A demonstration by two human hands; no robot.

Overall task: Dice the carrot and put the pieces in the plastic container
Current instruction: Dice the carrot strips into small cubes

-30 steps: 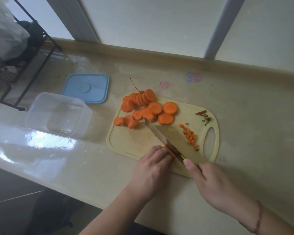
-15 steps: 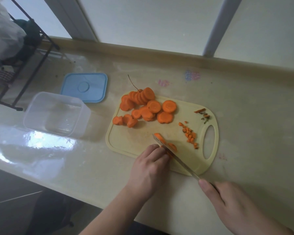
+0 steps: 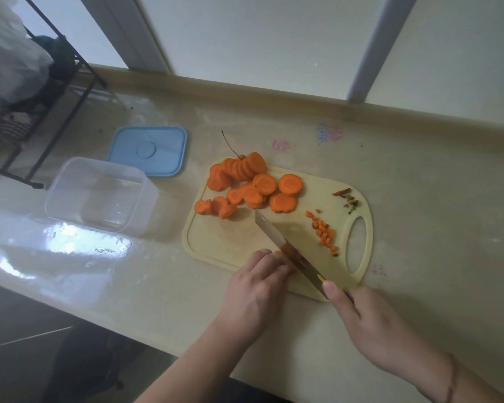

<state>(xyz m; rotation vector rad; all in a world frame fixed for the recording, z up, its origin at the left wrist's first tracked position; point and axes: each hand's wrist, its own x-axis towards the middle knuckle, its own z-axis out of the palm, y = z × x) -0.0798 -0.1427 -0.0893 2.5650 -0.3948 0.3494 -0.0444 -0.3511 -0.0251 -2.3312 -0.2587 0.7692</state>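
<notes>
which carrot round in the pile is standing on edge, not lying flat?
The front carrot round of the leaning row at the cutting board back-left corner, by the thin root tail. The other loose rounds lie flat.

Soft, dim daylight is coming through the frosted white window panes (image 3: 245,39) along the far edge of the glossy beige surface (image 3: 419,199). White glare is pooling near its near left edge. The whole view is looking hazy, and wide-angle distortion is bending lines towards the edges.
</notes>
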